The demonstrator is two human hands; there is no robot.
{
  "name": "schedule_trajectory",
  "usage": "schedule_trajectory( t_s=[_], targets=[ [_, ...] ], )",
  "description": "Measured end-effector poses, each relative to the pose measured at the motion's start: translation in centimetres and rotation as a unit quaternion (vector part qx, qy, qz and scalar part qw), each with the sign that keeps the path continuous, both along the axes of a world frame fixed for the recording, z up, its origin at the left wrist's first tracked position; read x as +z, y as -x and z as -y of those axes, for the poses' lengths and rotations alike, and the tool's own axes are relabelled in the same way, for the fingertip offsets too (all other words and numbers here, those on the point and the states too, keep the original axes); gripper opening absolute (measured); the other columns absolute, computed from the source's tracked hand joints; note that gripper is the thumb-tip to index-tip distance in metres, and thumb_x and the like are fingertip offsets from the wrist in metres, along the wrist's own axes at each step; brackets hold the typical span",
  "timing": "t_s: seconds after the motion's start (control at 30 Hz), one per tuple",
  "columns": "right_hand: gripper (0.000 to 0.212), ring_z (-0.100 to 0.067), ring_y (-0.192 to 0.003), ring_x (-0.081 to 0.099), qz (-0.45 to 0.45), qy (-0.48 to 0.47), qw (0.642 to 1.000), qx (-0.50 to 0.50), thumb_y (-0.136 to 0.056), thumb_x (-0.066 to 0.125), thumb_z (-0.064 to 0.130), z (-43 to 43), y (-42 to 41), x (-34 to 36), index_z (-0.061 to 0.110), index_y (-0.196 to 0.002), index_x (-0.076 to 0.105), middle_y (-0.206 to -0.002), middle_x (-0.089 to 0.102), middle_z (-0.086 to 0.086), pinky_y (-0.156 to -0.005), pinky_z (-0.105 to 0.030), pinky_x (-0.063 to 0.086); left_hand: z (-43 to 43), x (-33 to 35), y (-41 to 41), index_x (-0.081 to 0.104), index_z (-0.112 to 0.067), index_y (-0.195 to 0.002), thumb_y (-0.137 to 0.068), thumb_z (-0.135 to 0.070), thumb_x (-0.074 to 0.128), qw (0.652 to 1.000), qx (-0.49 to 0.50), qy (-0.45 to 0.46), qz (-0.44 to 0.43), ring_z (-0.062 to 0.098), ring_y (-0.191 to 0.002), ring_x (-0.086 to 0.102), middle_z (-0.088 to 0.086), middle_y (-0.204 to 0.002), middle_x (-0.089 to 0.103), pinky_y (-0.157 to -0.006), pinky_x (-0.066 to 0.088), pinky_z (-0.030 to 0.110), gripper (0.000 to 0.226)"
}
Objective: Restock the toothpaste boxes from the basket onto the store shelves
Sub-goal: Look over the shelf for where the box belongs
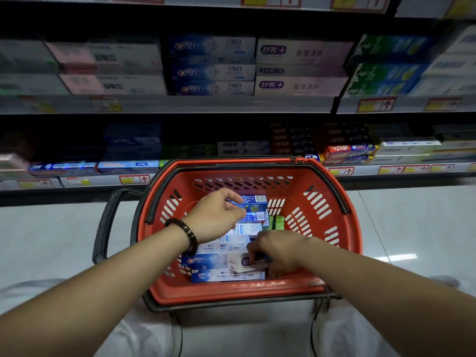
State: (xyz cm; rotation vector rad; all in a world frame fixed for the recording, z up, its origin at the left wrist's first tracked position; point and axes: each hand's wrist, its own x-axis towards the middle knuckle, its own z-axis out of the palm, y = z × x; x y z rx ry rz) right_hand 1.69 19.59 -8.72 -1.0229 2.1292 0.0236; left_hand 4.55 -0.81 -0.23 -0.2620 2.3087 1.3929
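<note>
A red plastic basket [334,202] stands on the floor in front of the shelves, holding several toothpaste boxes. My left hand [216,217], with a dark bead bracelet at the wrist, grips a blue box [255,202] at the far side of the pile. My right hand [277,249] curls its fingers round a white and purple box [238,261] near the front. Two blue Crest boxes [206,261] lie below it, and green boxes [277,221] stand at the right of the pile.
Store shelves rise behind the basket. The middle shelf [180,104] carries stacked pink, blue Crest, purple and green boxes. The lower shelf [108,180] has blue, red and white boxes with price tags along its edge. Pale tiled floor [412,222] spreads on both sides. My knees flank the basket.
</note>
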Motion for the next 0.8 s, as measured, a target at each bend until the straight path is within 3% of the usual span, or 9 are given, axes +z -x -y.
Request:
schedule_trajectory(
  t_s=[0.07,0.13,0.2,0.37,0.57,0.67,0.8],
  targets=[
    [0.025,-0.022,-0.094,0.06,-0.017,0.021,1.0,-0.011,-0.094,0.075,0.036,-0.4,0.1,0.1,0.029,-0.114,0.062,-0.106,0.059,0.001,-0.084,-0.041,0.056,-0.1,0.1,0.0,0.061,-0.025,-0.119,-0.1,-0.026,0.066,1.0,-0.002,0.004,-0.003,0.019,-0.094,0.074,-0.004,-0.103,0.072,-0.08,0.061,0.04,0.02],
    [0.02,-0.021,-0.091,0.059,-0.029,0.029,0.999,-0.033,-0.094,0.073,0.029,-0.9,0.2,0.1,0.033,-0.109,0.06,-0.1,0.056,0.007,-0.082,-0.041,0.056,-0.2,0.1,0.1,0.06,-0.025,-0.12,-0.1,-0.027,0.065,1.0,-0.002,0.006,-0.002,0.019,-0.094,0.074,-0.003,-0.103,0.072,-0.08,0.061,0.039,0.021],
    [0.027,-0.025,-0.095,0.062,-0.029,0.043,0.997,-0.059,-0.09,0.07,0.019,-1.4,0.5,0.4,0.033,-0.108,0.057,-0.101,0.062,0.004,-0.081,-0.041,0.055,-0.4,0.1,0.1,0.06,-0.025,-0.121,-0.1,-0.027,0.065,1.0,-0.005,0.007,0.001,0.019,-0.094,0.074,-0.003,-0.104,0.072,-0.079,0.061,0.039,0.021],
    [0.047,-0.032,-0.11,0.065,-0.025,0.052,0.985,-0.165,-0.091,0.072,0.015,-3.0,1.4,1.6,0.02,-0.133,0.05,-0.121,0.066,-0.011,-0.086,-0.04,0.054,-0.9,0.0,0.2,0.06,-0.024,-0.121,-0.101,-0.026,0.064,1.0,-0.013,0.008,0.008,0.02,-0.097,0.073,-0.002,-0.105,0.071,-0.078,0.061,0.039,0.02],
    [0.041,-0.016,-0.1,0.063,-0.002,0.127,0.956,-0.263,-0.092,0.081,0.022,-5.4,3.1,3.1,0.029,-0.123,0.056,-0.116,0.065,0.005,-0.079,-0.028,0.052,-1.5,0.0,0.5,0.061,-0.023,-0.12,-0.101,-0.025,0.064,1.0,-0.016,0.013,0.007,0.022,-0.097,0.074,-0.001,-0.104,0.072,-0.078,0.061,0.039,0.02],
    [0.035,-0.013,-0.089,0.064,-0.015,0.187,0.936,-0.298,-0.094,0.08,0.024,-5.9,3.5,4.2,0.029,-0.12,0.058,-0.098,0.064,0.012,-0.07,-0.023,0.049,-1.9,0.0,0.5,0.061,-0.022,-0.121,-0.1,-0.024,0.065,1.0,-0.019,0.012,0.014,0.026,-0.098,0.073,0.0,-0.106,0.072,-0.078,0.061,0.045,0.022],
    [0.03,-0.013,-0.104,0.071,0.024,0.272,0.893,-0.358,-0.095,0.08,0.023,-6.2,4.1,5.4,0.032,-0.119,0.064,-0.111,0.072,0.01,-0.086,-0.037,0.063,-2.2,-0.1,0.4,0.059,-0.023,-0.122,-0.098,-0.024,0.068,0.999,-0.027,0.012,0.026,0.027,-0.1,0.073,-0.001,-0.106,0.071,-0.079,0.061,0.045,0.025]
  ],
)
